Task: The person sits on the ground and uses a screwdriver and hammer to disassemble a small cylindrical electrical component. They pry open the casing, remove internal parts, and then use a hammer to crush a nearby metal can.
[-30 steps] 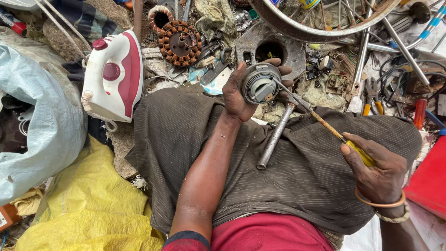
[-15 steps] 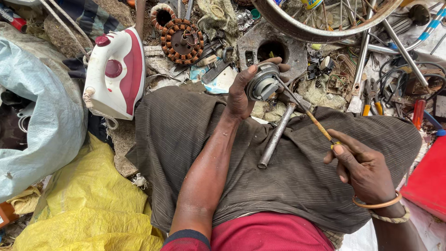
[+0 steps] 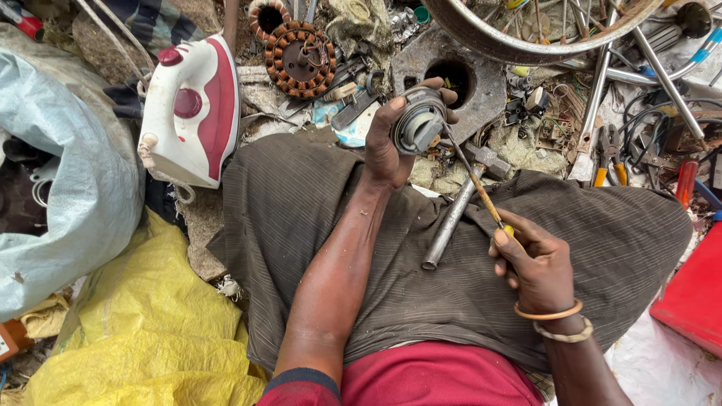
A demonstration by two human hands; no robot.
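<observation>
My left hand (image 3: 387, 143) grips a round grey metal motor part (image 3: 416, 124), held up over my lap with its open face turned toward me. In my right hand (image 3: 535, 263) is a screwdriver (image 3: 474, 184) with a yellow handle; its thin shaft slants up and left, and the tip touches the right edge of the round part. A steel hammer (image 3: 455, 218) lies across my lap on the brown striped cloth (image 3: 316, 218), between both hands. My right wrist wears two bangles.
A white and red clothes iron (image 3: 192, 113) lies at the upper left beside a pale blue sack (image 3: 68, 180). A copper-wound stator (image 3: 301, 56), scrap parts, pliers (image 3: 609, 154), a bicycle wheel rim (image 3: 526, 37) and a red box (image 3: 696, 297) surround my lap. Yellow plastic sheeting (image 3: 143, 323) covers the lower left.
My left hand has tilted the round part so its face shows more. My right hand has shifted its grip on the screwdriver handle and moved slightly left and up.
</observation>
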